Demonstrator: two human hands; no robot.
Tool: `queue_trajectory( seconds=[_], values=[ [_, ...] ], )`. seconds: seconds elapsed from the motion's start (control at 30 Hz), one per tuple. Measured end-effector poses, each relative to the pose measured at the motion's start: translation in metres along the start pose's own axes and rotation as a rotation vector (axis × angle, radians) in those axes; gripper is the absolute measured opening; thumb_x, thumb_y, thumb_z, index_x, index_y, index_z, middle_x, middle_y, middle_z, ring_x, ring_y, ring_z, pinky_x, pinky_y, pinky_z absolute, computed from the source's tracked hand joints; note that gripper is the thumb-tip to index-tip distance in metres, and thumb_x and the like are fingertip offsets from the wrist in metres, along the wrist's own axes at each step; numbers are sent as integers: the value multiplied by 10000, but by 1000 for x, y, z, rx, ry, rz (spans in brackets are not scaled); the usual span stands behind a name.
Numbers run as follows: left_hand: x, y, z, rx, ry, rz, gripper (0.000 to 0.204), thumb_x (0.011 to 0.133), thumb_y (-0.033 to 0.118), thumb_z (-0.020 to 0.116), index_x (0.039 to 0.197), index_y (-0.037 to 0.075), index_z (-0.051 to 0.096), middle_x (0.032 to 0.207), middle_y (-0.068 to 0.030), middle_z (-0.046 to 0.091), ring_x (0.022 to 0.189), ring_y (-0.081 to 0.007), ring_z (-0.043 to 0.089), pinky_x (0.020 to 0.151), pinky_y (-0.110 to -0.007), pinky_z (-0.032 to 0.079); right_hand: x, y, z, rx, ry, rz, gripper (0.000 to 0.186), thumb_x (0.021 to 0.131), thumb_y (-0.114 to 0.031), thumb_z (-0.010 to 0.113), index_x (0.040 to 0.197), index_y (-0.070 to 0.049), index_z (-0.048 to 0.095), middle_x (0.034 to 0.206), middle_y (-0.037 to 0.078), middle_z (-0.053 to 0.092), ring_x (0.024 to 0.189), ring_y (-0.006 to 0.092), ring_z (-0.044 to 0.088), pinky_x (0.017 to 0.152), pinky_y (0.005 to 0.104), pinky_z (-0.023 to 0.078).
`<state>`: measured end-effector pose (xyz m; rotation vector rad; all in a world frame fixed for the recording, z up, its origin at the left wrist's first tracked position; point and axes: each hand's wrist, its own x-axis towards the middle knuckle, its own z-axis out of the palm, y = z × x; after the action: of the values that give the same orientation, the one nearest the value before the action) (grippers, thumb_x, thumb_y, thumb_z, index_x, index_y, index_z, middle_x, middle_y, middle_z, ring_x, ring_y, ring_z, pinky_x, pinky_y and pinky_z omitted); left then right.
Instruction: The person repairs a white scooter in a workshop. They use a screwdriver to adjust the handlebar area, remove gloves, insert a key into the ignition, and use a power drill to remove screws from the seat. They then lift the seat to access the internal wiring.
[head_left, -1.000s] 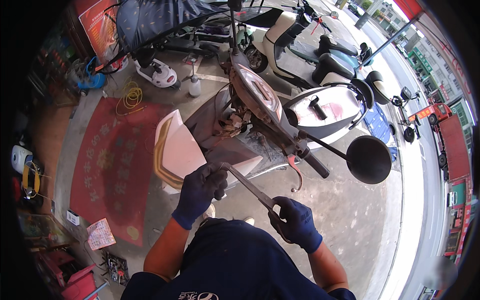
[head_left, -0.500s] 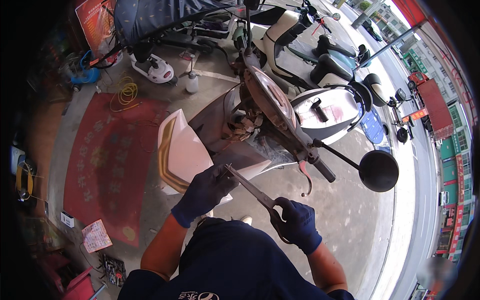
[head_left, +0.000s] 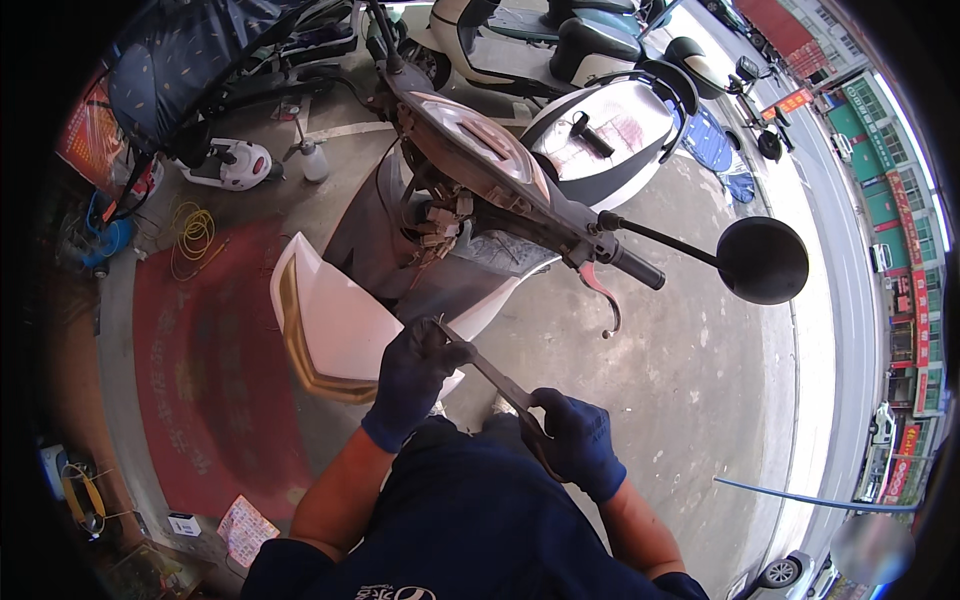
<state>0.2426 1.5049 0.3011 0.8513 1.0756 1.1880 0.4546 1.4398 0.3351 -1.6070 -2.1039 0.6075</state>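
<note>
**Gloved hands hold scissors before a stripped scooter front**

The right hand point(head_left: 572, 440), in a dark blue glove, is wrapped firmly around the handles of a pair of metal scissors point(head_left: 503, 382). The blades slant up and leftward to the left hand point(head_left: 412, 378), gloved alike, whose fingers are curled near the tips with the thumb against the blade. Whether the left fingers pinch the blade itself or something small beside it, I cannot tell; how far the blades are parted is also unclear.

The scissors are in front of the person's body, just beside the white front panel point(head_left: 345, 325) with its gold edge. Behind it, bundled connectors point(head_left: 437, 228) lie exposed below the scooter's handlebar. On the right, a red brake lever point(head_left: 603, 300) curves under the black handlebar grip point(head_left: 638, 268), and a round mirror point(head_left: 762, 260) sticks out. A red mat point(head_left: 215, 370) covers the ground at left, near a coiled yellow hose point(head_left: 194, 232).
</note>
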Motion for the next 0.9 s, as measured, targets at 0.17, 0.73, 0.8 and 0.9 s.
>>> queue_trajectory(
  seconds=[0.17,0.73,0.8,0.9],
  values=[
    [5,-23,11,160,32,65,393,858,226,768,674,103,443,589,48,424,565,-40,377,513,-247,347,-7,6,16,2,69,107,239,776,-183,756,959,-107,623,558,61,540,468,212,565,475,328,435],
    [-39,29,-34,176,305,-180,323,995,256,521,1172,-11,564,684,-114,641,476,-164,558,485,-268,463,28,278,227,388,-494,1009,564,826,-511,654,846,52,678,800,236,687,832,390,683,728,437,530],
    [-58,40,-38,323,472,-246,317,1004,268,493,1145,-10,555,621,-93,601,431,-139,512,435,-245,418,56,314,292,184,-370,883,557,822,-501,663,898,51,675,841,242,692,874,390,683,759,426,531],
    [-86,50,-48,417,726,-327,286,1016,251,456,1115,6,565,613,-60,570,455,-110,502,432,-234,407,113,339,343,-18,-435,423,558,903,-507,514,1137,-10,610,1128,209,666,1023,361,633,912,437,492]
  ],
)
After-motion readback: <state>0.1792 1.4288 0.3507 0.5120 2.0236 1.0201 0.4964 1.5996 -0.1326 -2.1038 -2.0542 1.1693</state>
